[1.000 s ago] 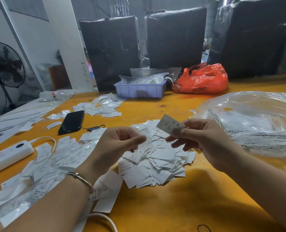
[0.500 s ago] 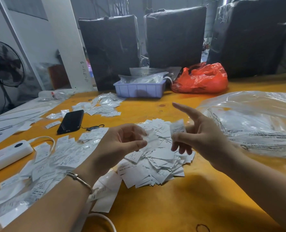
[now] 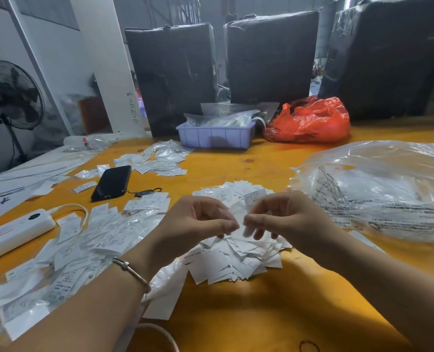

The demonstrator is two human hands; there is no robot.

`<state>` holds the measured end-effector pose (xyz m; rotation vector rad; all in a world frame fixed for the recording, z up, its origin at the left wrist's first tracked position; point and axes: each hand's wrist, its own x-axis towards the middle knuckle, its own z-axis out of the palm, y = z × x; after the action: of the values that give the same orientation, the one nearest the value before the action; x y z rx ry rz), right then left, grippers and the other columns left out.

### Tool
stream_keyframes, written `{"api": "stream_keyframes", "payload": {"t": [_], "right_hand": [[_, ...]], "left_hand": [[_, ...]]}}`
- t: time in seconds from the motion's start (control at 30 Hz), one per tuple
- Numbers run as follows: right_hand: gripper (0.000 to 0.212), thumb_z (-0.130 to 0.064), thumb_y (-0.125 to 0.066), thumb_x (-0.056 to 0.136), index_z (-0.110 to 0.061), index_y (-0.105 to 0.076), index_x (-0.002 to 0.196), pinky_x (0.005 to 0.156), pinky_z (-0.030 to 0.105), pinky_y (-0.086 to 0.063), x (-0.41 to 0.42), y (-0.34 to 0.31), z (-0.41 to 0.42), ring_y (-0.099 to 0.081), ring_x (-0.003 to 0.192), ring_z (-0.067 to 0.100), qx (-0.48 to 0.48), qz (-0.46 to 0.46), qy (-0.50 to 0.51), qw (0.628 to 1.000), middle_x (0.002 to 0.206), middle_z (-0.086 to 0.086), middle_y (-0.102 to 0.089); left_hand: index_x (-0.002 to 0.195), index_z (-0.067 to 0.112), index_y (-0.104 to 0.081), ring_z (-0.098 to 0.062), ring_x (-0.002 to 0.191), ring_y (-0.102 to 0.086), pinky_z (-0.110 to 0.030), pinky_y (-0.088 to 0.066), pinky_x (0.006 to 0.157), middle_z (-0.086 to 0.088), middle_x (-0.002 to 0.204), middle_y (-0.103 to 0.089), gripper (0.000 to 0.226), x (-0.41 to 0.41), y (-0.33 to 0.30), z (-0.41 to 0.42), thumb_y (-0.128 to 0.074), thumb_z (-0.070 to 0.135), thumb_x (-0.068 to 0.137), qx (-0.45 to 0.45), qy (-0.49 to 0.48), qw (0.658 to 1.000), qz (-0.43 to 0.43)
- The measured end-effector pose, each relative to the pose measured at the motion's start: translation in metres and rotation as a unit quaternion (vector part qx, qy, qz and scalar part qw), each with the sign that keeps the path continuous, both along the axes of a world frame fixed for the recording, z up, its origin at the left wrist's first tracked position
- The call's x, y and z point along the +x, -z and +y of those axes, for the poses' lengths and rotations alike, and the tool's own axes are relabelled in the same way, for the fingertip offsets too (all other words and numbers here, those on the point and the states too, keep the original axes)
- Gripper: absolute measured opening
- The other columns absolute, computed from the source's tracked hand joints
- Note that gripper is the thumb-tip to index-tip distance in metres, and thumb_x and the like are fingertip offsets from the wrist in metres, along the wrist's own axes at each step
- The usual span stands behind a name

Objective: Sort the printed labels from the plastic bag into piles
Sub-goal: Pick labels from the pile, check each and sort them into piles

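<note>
White printed labels (image 3: 236, 260) lying heaped on the tabletop.
The clear plastic bag (image 3: 378, 189) is sitting crumpled just right of them.

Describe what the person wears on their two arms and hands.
Both forearms are bare, with no sleeves in view and no gloves. The left hand has a thin silver metal bangle bracelet round its wrist, a narrow band with a small raised bar across it. The right hand and its wrist carry nothing: no watch or bracelet shows. No rings show on the visible fingers of either hand.
</note>
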<state>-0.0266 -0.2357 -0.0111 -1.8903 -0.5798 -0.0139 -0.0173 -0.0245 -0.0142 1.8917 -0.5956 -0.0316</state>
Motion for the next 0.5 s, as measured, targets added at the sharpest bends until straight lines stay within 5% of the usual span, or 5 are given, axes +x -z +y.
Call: {"api": "stream_keyframes", "payload": {"t": [0.13, 0.3, 0.5], "right_hand": [[0.016, -0.01, -0.064, 0.088, 0.0, -0.068, 0.075, 0.057, 0.021, -0.043, -0.0014, -0.0006, 0.0013, -0.064, 0.064, 0.015, -0.021, 0.019, -0.001, 1.0, 0.071, 0.009, -0.072], [0.016, -0.009, -0.067, 0.084, -0.001, -0.069, 0.071, 0.055, 0.025, -0.043, -0.0014, -0.0014, -0.0003, -0.061, 0.059, 0.01, -0.03, -0.006, 0.025, 0.999, 0.064, 0.004, -0.07], [0.017, -0.022, -0.076, 0.078, -0.006, -0.075, 0.077, 0.055, 0.014, -0.044, -0.0028, -0.0008, -0.0014, -0.063, 0.062, 0.007, 0.015, 0.026, -0.013, 0.999, 0.069, 0.003, -0.073]], "left_hand": [[0.081, 0.007, -0.074, -0.016, 0.068, -0.061, -0.027, -0.049, 0.066, -0.02, 0.078, -0.068, 0.017, -0.0029, -0.0014, 0.0009, -0.08, 0.022, 0.076, 0.044, -0.002, 0.999, 0.002], [0.086, 0.004, -0.077, -0.014, 0.068, -0.063, -0.021, -0.051, 0.064, -0.013, 0.075, -0.071, 0.008, 0.0004, -0.0026, 0.0031, -0.072, 0.011, 0.086, 0.01, -0.017, 1.0, 0.005], [0.086, 0.015, -0.079, -0.018, 0.072, -0.065, -0.025, -0.052, 0.067, -0.008, 0.078, -0.073, 0.025, 0.0002, -0.0042, 0.0044, -0.075, 0.037, 0.076, -0.036, -0.006, 0.999, 0.012]]}}
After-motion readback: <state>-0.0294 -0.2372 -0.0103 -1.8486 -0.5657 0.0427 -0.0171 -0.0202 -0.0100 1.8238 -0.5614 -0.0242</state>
